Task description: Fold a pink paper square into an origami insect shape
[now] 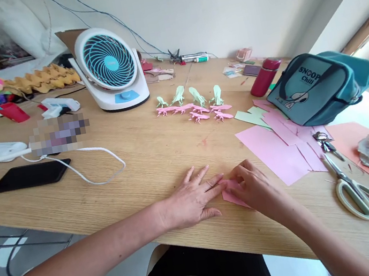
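Observation:
A small folded piece of pink paper (233, 193) lies on the wooden table (151, 153) near its front edge. My left hand (191, 198) rests flat beside it, fingers spread, with the fingertips on the paper's left edge. Over the paper's right part, my right hand (255, 185) has its fingers curled down and pressed onto it. Most of the paper is hidden under that hand.
Loose pink sheets (279, 150) and green strips (250, 117) lie to the right, with scissors (357, 195), keys (324, 139) and a teal bag (318, 86). Folded green and pink paper figures (196, 105) stand behind. A fan (110, 68), black phone (30, 175) and white cable (93, 166) are left.

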